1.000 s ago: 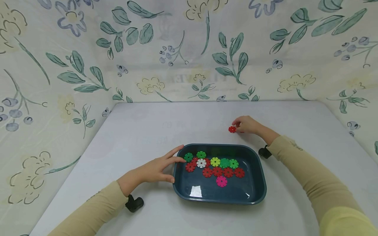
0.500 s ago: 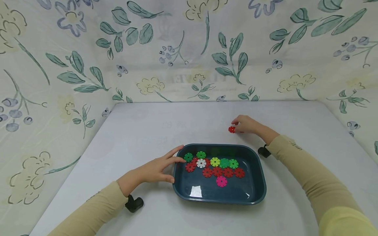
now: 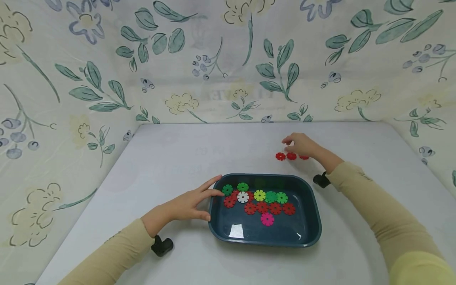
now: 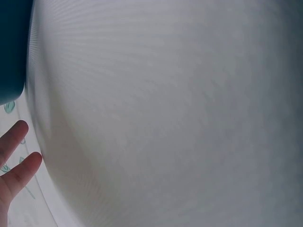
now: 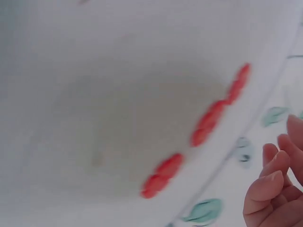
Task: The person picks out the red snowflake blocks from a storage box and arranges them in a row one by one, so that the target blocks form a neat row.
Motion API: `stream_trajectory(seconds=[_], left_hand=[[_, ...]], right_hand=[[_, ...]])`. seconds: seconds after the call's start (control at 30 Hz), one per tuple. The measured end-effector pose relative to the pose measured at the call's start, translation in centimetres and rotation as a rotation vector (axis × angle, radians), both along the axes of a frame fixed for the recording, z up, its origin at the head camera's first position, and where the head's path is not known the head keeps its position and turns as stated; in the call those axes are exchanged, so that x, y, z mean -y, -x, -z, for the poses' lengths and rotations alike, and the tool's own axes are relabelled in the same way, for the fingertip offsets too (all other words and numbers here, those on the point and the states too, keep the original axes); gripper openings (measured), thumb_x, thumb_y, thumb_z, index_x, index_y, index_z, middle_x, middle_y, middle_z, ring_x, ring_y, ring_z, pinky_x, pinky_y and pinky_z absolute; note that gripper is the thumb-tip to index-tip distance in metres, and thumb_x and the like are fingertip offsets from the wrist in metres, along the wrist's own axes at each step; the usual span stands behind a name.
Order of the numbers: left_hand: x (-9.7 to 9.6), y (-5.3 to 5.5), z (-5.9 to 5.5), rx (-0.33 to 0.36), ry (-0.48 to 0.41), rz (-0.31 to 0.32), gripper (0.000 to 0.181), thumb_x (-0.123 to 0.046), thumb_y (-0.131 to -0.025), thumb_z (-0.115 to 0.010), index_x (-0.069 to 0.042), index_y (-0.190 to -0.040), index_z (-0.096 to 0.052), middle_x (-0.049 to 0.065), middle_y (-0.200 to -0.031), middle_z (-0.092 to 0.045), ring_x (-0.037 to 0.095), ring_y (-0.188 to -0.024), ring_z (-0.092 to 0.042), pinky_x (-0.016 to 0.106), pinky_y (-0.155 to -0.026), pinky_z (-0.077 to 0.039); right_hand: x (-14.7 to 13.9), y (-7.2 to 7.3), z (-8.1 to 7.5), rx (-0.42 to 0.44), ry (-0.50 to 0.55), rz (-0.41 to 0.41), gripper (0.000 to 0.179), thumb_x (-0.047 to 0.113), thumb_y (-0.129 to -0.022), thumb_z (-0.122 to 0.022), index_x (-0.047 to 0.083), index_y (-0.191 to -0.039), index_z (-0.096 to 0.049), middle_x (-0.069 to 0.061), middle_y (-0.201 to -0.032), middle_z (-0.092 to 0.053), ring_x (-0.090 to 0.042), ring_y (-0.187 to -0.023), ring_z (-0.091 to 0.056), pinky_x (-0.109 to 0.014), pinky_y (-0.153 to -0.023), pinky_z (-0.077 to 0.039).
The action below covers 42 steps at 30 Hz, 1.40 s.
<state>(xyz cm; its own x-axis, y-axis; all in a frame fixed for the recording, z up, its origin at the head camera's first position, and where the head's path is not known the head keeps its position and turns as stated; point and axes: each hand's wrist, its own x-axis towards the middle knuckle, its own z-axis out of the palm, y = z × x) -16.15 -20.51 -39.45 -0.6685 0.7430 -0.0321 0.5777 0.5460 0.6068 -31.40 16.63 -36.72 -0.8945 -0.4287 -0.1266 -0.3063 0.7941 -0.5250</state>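
Fingers (image 5: 265,188) now off red discs (image 3: 291,156)

The head view is bright and evenly lit, with sharp focus across the counter (image 3: 171,152) and the floral cloth (image 3: 213,23). Light appears to fall from above: a hard white patch of glare and a smaller glint sit on the glossy floor of the tray (image 3: 270,236), while soft, pale shadows spread beneath the forearms and around the tray's lower edge. The left wrist view is greyer and dimmer, darkening towards its right side; the counter there is a soft, streaky blur, its edge bowed by lens distortion. In the right wrist view the red discs (image 5: 208,123) smear out of focus, the upper left is dull, and the right grip (image 5: 274,177) looks crisper.
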Motion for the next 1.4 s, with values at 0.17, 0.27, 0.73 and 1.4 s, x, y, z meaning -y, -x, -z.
stream_trajectory(seconds=[0.17,0.27,0.73,1.4], left_hand=[[0.0,0.1,0.0,-0.011,-0.004,0.006,0.063,-0.053,-0.079,-0.062,-0.024,-0.132,-0.044,-0.002,-0.155,-0.001,0.03,-0.138,-0.02,0.051,-0.096,-0.039],[-0.1,0.1,-0.1,-0.014,-0.003,0.006,0.063,-0.051,-0.079,-0.063,-0.023,-0.132,-0.044,0.0,-0.155,-0.002,0.03,-0.137,-0.02,0.051,-0.096,-0.039],[0.1,0.2,0.2,-0.01,-0.011,-0.001,0.063,-0.051,-0.079,-0.063,-0.022,-0.132,-0.044,-0.003,-0.155,-0.001,0.03,-0.137,-0.02,0.052,-0.095,-0.039],[0.2,0.0,-0.1,-0.017,-0.016,0.021,0.075,-0.071,-0.076,-0.044,-0.023,-0.133,-0.042,0.0,-0.155,-0.001,0.031,-0.137,-0.022,0.053,-0.096,-0.038]], right_hand=[[0.3,-1.5,-1.6,-0.075,0.072,-0.047,0.033,0.011,-0.09,-0.056,-0.004,-0.119,-0.055,-0.018,-0.105,-0.058,-0.028,-0.09,-0.05,-0.035,-0.076,-0.048],[0.8,-3.0,-2.8,-0.093,0.084,-0.092,0.03,0.011,-0.089,-0.056,-0.002,-0.117,-0.057,-0.016,-0.102,-0.06,-0.024,-0.085,-0.051,-0.03,-0.07,-0.049],[5.1,-9.4,-5.8,-0.083,0.05,-0.386,0.027,0.012,-0.087,-0.062,0.004,-0.112,-0.061,-0.004,-0.09,-0.065,-0.013,-0.072,-0.056,-0.023,-0.064,-0.049],[11.6,-11.7,-1.4,0.017,-0.035,-0.614,0.035,0.009,-0.085,-0.064,0.003,-0.119,-0.059,-0.008,-0.117,-0.057,-0.012,-0.083,-0.057,-0.02,-0.072,-0.048]])
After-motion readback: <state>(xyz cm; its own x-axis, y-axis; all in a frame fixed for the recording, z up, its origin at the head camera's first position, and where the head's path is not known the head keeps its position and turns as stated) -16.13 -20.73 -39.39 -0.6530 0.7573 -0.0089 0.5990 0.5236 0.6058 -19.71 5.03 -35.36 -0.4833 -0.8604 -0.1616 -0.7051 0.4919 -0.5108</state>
